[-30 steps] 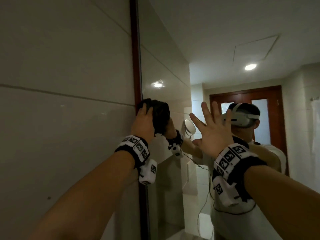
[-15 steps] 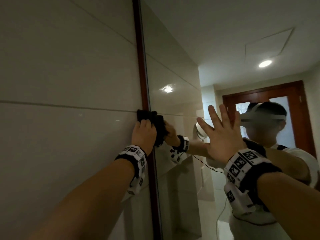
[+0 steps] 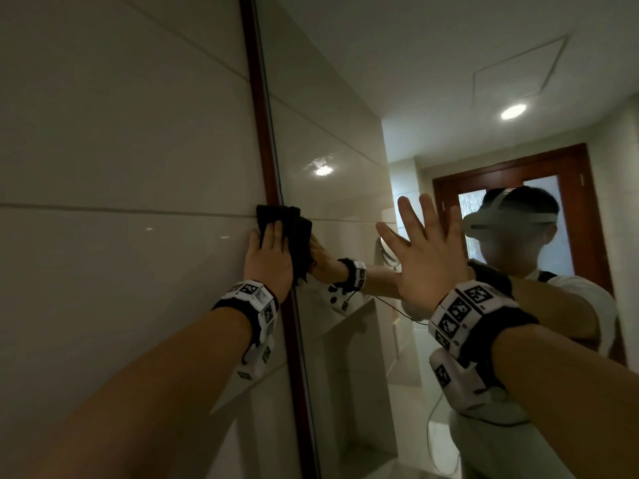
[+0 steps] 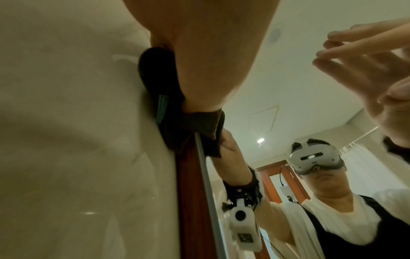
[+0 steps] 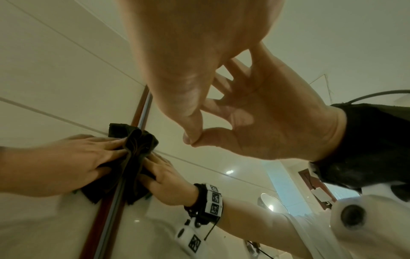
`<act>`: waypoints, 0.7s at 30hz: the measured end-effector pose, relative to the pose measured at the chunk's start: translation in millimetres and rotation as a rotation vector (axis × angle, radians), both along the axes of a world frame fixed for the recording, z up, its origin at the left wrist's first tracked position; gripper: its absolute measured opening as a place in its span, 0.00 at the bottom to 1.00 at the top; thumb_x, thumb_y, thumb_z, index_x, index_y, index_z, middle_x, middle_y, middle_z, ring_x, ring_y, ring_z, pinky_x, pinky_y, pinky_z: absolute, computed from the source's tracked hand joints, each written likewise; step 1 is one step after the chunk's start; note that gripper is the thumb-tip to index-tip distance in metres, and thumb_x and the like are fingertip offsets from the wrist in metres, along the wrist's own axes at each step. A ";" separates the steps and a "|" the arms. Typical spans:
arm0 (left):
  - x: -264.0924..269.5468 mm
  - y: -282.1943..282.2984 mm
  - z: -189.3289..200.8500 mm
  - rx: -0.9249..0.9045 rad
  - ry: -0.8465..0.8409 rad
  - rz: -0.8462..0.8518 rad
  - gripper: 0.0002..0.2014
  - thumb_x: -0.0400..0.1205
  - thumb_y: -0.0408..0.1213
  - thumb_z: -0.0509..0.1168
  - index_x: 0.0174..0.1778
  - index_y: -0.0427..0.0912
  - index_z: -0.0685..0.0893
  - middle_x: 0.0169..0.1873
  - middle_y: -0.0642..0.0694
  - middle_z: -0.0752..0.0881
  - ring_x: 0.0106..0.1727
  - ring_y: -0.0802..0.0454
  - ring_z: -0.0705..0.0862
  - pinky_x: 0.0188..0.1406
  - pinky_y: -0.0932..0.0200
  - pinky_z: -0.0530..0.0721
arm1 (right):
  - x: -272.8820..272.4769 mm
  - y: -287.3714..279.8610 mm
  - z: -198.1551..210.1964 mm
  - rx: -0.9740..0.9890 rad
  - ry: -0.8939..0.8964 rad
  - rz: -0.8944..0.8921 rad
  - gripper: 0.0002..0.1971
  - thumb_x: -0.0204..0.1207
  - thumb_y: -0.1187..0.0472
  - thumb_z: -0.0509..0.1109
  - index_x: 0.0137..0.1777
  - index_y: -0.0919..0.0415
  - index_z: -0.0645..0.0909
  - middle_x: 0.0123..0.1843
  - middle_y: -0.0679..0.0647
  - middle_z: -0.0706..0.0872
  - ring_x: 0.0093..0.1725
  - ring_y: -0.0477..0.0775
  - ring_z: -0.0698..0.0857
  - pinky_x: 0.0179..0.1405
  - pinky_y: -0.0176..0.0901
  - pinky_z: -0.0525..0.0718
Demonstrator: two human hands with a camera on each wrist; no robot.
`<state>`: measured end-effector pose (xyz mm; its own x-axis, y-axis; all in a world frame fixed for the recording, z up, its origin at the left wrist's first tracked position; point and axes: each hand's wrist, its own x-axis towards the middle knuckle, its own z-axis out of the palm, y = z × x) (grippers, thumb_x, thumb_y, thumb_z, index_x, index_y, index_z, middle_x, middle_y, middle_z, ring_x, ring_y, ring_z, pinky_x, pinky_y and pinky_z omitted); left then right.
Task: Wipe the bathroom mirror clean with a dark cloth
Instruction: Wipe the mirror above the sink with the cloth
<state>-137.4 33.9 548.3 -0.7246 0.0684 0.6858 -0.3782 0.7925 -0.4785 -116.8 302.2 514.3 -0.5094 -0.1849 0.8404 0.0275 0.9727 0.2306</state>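
Head view: the left hand (image 3: 269,261) lies with flat, straight fingers on a dark cloth (image 3: 294,233), pressing it over the mirror's (image 3: 345,236) reddish wooden frame (image 3: 262,150), where the frame meets the tiled wall (image 3: 121,167). The right hand (image 3: 425,261) is spread wide right of the frame, palm toward the glass.

Left wrist view: the cloth (image 4: 177,126) bunches under the palm against the frame (image 4: 188,192).

Right wrist view: the right hand's (image 5: 199,70) thumb tip touches the mirror (image 5: 221,175); its fingers hold nothing. The cloth (image 5: 131,157) straddles the frame (image 5: 142,105).
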 end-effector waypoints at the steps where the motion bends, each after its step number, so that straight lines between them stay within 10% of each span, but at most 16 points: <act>1: 0.0 0.4 5.8 0.007 0.010 -0.003 0.34 0.87 0.48 0.50 0.86 0.38 0.48 0.85 0.35 0.43 0.86 0.37 0.44 0.83 0.35 0.46 | 0.3 -0.3 -0.1 -0.001 0.005 0.001 0.49 0.71 0.25 0.60 0.85 0.38 0.37 0.86 0.60 0.27 0.82 0.70 0.25 0.76 0.79 0.31; 10: -4.3 1.8 82.7 0.043 0.093 -0.014 0.35 0.85 0.48 0.55 0.86 0.42 0.52 0.86 0.38 0.46 0.86 0.39 0.48 0.83 0.36 0.48 | 6.4 -1.3 -0.9 0.001 -0.014 0.003 0.47 0.74 0.27 0.58 0.85 0.40 0.35 0.85 0.60 0.24 0.82 0.70 0.24 0.76 0.79 0.34; 21: -3.5 8.2 46.3 0.092 0.115 -0.092 0.32 0.83 0.50 0.57 0.84 0.41 0.62 0.84 0.36 0.55 0.81 0.38 0.59 0.78 0.41 0.57 | 7.9 -4.8 -1.5 -0.014 -0.021 -0.016 0.48 0.73 0.26 0.57 0.85 0.39 0.35 0.85 0.59 0.25 0.82 0.70 0.24 0.76 0.79 0.34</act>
